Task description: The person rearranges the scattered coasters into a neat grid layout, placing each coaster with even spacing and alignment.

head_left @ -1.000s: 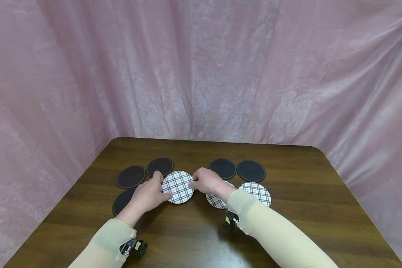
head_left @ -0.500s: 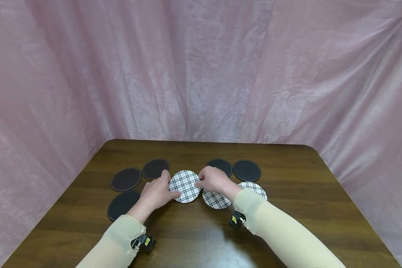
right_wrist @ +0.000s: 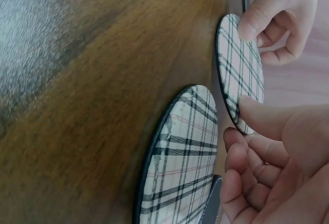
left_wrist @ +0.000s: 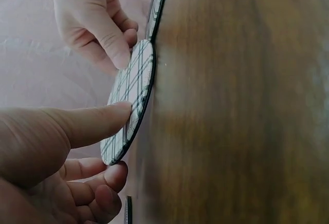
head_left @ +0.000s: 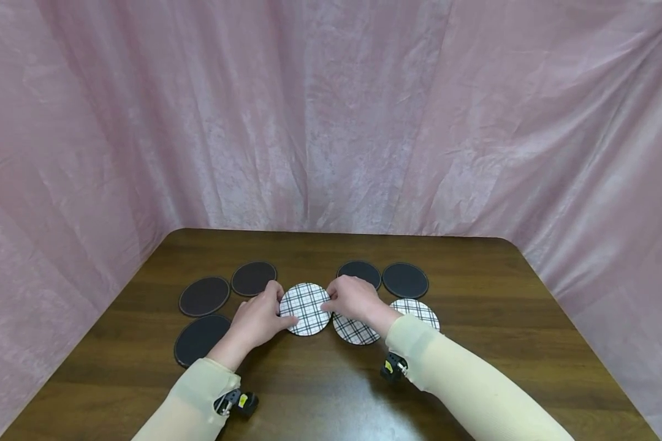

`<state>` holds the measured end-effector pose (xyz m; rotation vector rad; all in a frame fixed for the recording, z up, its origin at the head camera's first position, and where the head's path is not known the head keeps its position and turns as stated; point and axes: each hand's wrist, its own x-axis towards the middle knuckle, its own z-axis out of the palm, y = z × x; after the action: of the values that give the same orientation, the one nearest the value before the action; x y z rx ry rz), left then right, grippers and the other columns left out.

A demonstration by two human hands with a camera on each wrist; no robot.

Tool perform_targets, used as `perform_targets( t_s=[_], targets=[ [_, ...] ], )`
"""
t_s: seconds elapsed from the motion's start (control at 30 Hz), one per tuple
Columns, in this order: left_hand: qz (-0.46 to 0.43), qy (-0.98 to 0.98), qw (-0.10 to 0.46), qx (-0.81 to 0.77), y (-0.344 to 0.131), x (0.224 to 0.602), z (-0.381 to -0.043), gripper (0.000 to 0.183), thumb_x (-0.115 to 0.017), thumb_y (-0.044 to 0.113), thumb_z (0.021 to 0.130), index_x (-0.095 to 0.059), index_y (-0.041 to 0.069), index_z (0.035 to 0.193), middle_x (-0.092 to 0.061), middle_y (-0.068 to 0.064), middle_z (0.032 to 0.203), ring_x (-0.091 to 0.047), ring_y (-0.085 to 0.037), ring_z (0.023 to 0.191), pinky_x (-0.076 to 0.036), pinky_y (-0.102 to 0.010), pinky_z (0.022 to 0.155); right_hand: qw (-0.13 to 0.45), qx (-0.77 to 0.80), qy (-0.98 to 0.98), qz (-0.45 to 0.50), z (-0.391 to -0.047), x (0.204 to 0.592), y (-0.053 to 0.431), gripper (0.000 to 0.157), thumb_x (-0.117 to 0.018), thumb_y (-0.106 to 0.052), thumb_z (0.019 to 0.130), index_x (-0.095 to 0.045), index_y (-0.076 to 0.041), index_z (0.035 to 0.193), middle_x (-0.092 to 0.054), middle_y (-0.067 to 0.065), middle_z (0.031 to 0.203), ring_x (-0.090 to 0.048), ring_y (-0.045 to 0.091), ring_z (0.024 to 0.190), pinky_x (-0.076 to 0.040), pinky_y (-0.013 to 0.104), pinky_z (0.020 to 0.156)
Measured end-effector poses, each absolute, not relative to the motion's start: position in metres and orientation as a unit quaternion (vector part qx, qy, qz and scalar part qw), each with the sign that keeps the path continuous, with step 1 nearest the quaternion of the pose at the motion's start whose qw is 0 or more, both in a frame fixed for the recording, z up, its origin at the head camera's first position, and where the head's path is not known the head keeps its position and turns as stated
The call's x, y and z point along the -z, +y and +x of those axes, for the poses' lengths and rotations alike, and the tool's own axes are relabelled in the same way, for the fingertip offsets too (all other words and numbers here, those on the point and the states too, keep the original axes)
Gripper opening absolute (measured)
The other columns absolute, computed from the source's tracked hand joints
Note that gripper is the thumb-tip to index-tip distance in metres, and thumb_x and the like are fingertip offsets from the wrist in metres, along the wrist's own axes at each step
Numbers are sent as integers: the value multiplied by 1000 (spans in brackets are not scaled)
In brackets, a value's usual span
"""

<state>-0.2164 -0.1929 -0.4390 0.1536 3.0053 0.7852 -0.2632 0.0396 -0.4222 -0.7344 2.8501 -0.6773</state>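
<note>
A round plaid coaster [head_left: 304, 309], white with dark checks and a black edge, is held by both hands in the middle of the group. My left hand [head_left: 258, 316] pinches its left edge, thumb on the plaid face and fingers beneath, as the left wrist view shows. At the opposite edge my right hand [head_left: 356, 299] pinches it the same way. In the right wrist view the held coaster [right_wrist: 240, 70] looks slightly raised off the table. Just right of it a second plaid coaster [head_left: 355, 331] lies flat, partly hidden under my right hand.
Another plaid coaster [head_left: 415, 311] lies further right, partly behind the right sleeve. Two black coasters [head_left: 405, 280] [head_left: 360, 270] sit behind them. Three more black coasters [head_left: 204, 296] [head_left: 254, 278] [head_left: 201, 340] lie left on the brown wooden table [head_left: 320, 392]. A pink curtain [head_left: 331, 116] hangs behind.
Both hands and the plaid coaster between them have shifted a little to the right, closer to the neighbouring plaid coaster. The view has also turned slightly. In the last half second almost nothing moves.
</note>
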Motion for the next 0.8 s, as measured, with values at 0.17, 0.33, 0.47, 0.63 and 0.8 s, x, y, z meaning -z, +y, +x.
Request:
perform_targets(
  t_s=[0.17, 0.33, 0.47, 0.63, 0.8],
  targets=[
    [56, 967, 18, -248, -193, 441, -216, 59, -94, 30, 92, -57, 3, 129, -65, -1, 87, -61, -19, 77, -45, -51, 84, 53, 238, 934, -263, -277, 444, 43, 46, -86, -29, 99, -56, -21, 65, -46, -10, 59, -44, 10, 60, -34, 31, 61],
    [49, 968, 25, -244, -195, 442, -216, 56, -93, 32, 92, -61, 2, 127, -66, -1, 86, -62, -19, 78, -46, -52, 86, 64, 263, 923, -275, -287, 456, 45, 42, -86, -31, 97, -60, -21, 67, -47, -10, 60, -43, 10, 60, -36, 33, 63],
    [39, 968, 30, -245, -195, 443, -215, 55, -93, 33, 92, -63, 3, 125, -65, 1, 85, -61, -18, 77, -45, -53, 88, 103, 279, 923, -243, -273, 431, 42, 15, -90, -22, 94, -80, -12, 92, -69, -6, 79, -58, 10, 75, -50, 35, 76],
    [46, 968, 22, -245, -195, 444, -214, 52, -93, 34, 92, -66, 2, 123, -64, 2, 84, -61, -17, 77, -45, -55, 90, 105, 271, 930, -223, -270, 428, 41, 28, -92, -22, 92, -82, -6, 113, -77, 0, 100, -68, 14, 91, -56, 39, 90],
    [55, 969, 17, -241, -194, 443, -213, 48, -93, 33, 91, -69, 2, 120, -67, 2, 84, -62, -17, 81, -45, -58, 94, 104, 273, 931, -220, -271, 430, 42, 32, -94, -21, 91, -81, -5, 116, -77, 0, 100, -69, 15, 92, -56, 41, 93]
  ],
)
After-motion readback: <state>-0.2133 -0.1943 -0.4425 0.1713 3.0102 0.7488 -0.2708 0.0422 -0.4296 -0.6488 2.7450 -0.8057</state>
